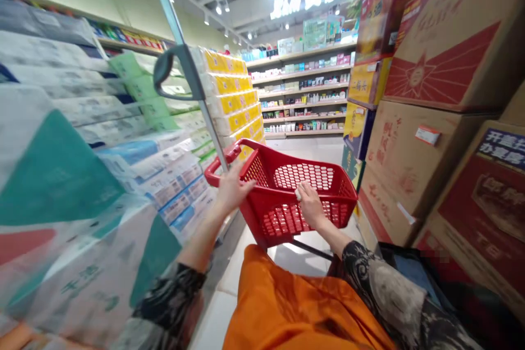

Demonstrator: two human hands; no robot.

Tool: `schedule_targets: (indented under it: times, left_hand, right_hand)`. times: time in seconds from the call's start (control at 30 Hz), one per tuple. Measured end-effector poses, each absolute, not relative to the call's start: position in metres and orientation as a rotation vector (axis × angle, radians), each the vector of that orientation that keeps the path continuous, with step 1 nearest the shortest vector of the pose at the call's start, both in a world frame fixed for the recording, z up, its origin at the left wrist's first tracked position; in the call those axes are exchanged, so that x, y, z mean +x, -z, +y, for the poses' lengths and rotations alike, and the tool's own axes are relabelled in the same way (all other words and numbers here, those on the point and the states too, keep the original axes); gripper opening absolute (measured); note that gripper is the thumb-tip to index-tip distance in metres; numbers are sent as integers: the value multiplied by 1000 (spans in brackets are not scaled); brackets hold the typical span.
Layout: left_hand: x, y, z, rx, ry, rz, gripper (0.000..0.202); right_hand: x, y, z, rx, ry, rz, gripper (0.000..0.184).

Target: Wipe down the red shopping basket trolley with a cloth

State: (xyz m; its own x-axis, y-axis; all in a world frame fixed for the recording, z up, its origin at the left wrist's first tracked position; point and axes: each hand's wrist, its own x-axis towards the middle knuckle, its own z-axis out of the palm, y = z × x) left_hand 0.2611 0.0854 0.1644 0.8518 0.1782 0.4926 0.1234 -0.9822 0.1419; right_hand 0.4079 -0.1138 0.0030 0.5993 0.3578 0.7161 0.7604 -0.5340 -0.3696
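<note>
The left hand rests on the near rim of a red plastic shopping basket, its fingers curled narrowly over the edge. The right hand sits further along the same rim, its fingers bent down over the edge beside a small white thing, which may be pinched there, though the view is too blurred to be sure. A slim metal pole with a dark grey loop handle rises from the basket's far left corner. Stacked wrapped tissue packs and yellow-wrapped packs stand to the left, close beside the left hand, and printed cardboard cartons tower to the right. Shelves of small boxed goods line the far wall. Orange cloth fills the foreground below dark patterned sleeves.
</note>
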Motion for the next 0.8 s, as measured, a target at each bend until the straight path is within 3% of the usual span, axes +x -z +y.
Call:
schedule_targets:
  times: [0.13, 0.23, 0.5, 0.8]
  left_hand:
    - [281, -121, 71, 3190, -412, 404, 62]
    - [288, -98, 67, 3230, -419, 438, 62]
    - [286, -95, 44, 3289, -458, 413, 60]
    - [292, -96, 34, 3307, -468, 286, 58]
  right_hand:
    - [407, -6, -89, -2134, 764, -1027, 43]
    - [419, 1, -115, -2204, 784, -1044, 44]
    - [474, 25, -201, -2293, 971, -740, 43]
    - [412, -10, -96, -2162, 768, -1030, 46]
